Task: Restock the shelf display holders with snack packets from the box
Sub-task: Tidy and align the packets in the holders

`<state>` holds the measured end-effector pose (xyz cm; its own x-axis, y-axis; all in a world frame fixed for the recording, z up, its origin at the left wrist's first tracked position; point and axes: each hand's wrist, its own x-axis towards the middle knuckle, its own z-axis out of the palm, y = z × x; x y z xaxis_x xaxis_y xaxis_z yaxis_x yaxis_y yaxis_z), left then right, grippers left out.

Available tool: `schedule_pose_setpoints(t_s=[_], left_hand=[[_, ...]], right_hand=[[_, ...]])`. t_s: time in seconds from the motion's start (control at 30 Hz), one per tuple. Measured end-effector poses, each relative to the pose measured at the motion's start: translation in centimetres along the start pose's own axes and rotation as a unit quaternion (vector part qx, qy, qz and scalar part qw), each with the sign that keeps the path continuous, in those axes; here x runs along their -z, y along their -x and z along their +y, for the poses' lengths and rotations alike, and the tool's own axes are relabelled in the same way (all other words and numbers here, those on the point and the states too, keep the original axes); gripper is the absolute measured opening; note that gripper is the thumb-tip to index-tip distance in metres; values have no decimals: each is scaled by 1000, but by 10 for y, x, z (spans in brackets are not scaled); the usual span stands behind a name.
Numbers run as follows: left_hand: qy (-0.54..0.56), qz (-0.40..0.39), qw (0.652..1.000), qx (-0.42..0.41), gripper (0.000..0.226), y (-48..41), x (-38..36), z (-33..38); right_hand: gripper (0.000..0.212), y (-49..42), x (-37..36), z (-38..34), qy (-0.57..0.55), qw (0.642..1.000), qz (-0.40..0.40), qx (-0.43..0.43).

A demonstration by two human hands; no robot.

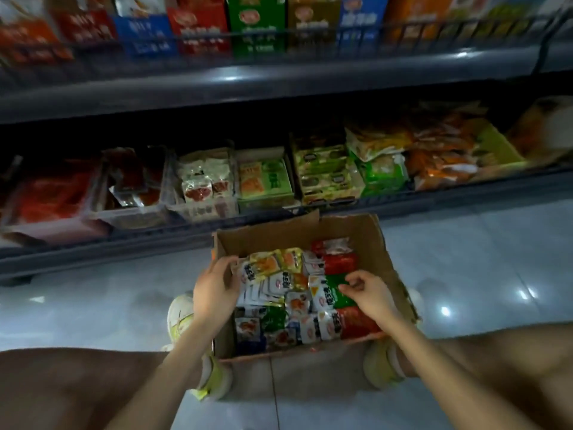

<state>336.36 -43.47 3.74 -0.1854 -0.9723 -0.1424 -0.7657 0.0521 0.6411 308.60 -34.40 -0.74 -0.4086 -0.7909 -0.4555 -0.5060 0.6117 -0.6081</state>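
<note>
With the box [310,235] of snack packets [273,290] on the floor [93,302], the left hand [214,283] rests loosely on its wall and the right hand [369,293] curls over a green packet [336,282], grip unclear, so a hasty pull could drag tightly packed neighbours out.

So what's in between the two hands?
Snack packets, yellow, white and green, packed in the cardboard box; the head view shows them between the left hand and right hand.
</note>
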Motion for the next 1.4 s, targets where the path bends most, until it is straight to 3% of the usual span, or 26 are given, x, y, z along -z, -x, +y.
schedule_pose_setpoints(t_s=[0.13, 0.27, 0.47, 0.7, 0.97, 1.1, 1.2, 1.27, 1.33, 1.4], left_hand=[[-33, 7, 999, 24, 33, -3, -33, -26], [-54, 6, 998, -13, 34, -12, -55, -35], [0, -2, 1000, -4, 28, -22, -77, -28], [42, -28, 998, 34, 29, -28, -88, -37], [64, -44, 995, 62, 26, -25, -97, -34], [109, -54, 989, 85, 21, -25, -102, -25], [173, -63, 976, 117, 18, -27, -106, -15], [227, -83, 958, 156, 18, -30, -109, -6], [287, -124, 928, 204, 19, -33, -111, 7], [370, -158, 877, 261, 18, -34, -112, 19]], right_hand=[[39, -24, -33, 34, 53, 997, -49, -38], [39, -48, -55, 47, 115, 989, -82, -46], [48, -97, -70, 58, 185, 979, -79, 10], [71, -132, -70, 75, 266, 951, -155, 16], [45, -127, -60, 73, 373, 914, -139, 78], [31, -113, -60, 80, 226, 968, -100, 48], [10, -100, -50, 60, 18, 1000, 17, 10], [4, -87, -39, 30, -186, 980, 46, -46], [4, -75, -36, 5, -369, 922, -4, -117], [11, -65, -42, -12, -428, 886, -66, -164]])
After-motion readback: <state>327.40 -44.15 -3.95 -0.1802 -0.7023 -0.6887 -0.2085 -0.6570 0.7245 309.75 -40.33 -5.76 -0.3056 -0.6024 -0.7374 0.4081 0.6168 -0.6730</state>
